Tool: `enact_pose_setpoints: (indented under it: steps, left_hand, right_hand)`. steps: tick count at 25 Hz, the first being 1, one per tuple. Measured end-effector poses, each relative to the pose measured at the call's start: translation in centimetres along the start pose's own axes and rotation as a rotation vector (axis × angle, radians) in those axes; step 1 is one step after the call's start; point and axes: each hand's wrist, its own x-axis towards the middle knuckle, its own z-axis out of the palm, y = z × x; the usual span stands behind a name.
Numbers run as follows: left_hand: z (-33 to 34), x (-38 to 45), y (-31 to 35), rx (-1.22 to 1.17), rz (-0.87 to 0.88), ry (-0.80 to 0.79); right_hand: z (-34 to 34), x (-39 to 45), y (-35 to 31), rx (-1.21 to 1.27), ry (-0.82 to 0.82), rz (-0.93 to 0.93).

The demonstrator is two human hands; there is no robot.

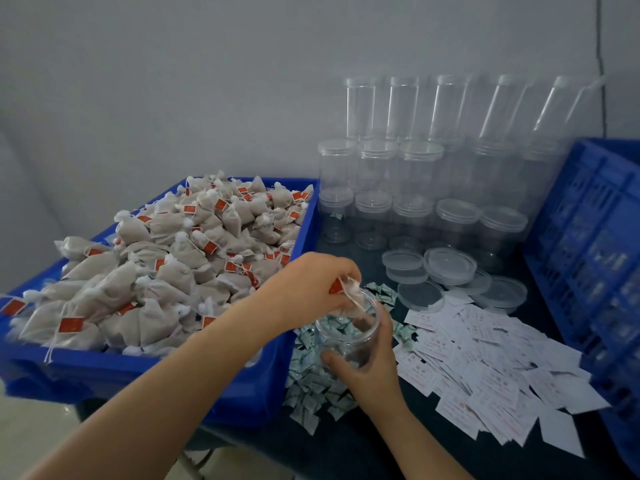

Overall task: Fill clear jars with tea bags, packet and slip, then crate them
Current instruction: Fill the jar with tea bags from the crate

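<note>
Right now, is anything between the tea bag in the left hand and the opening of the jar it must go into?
Nothing visible blocks it. The left hand holds the tea bag right at the open, lidless mouth of the clear jar, which the right hand grips from the side.

A plain grey wall [173, 81] stands behind the dark worktop [346, 445]; a thin black cable [601, 64] runs down the wall at right.
</note>
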Motion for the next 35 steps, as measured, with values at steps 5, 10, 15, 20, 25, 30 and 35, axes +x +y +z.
enact_pose_setpoints:
  steps: [5, 10, 15, 20, 25, 30, 35]
  left_hand:
    - [2.1, 1.9, 1.0, 0.274, 0.037, -0.350]
    - [3.0, 3.8, 1.3, 0.336, -0.012, -0.577]
    - [3.4, 4.2, 1.2, 0.343, -0.029, -0.645]
    - [3.1, 3.9, 0.9, 0.314, 0.047, -0.517]
    - [-0.9, 3.1, -2.2, 0.000, -0.042, -0.204]
    - [-0.7, 1.9, -8.9, -0.072, -0.323, 0.257]
    - [3.0, 1.0, -11.3, -0.255, -0.440, 0.045]
  right_hand:
    - [0.1, 0.0, -0.2, 0.020, -0.010, -0.012]
    - [0.0, 0.0, -0.3, 0.023, -0.020, -0.012]
    - [0.1, -0.1, -0.4, 0.012, -0.027, -0.016]
    - [0.1, 0.0, -0.4, -0.003, -0.020, -0.018]
    - [0.0, -0.2, -0.3, -0.025, -0.001, 0.011]
    - [0.0, -0.3, -0.3, -0.039, 0.004, 0.018]
    - [0.0, -0.3, -0.1, -0.042, 0.009, 0.014]
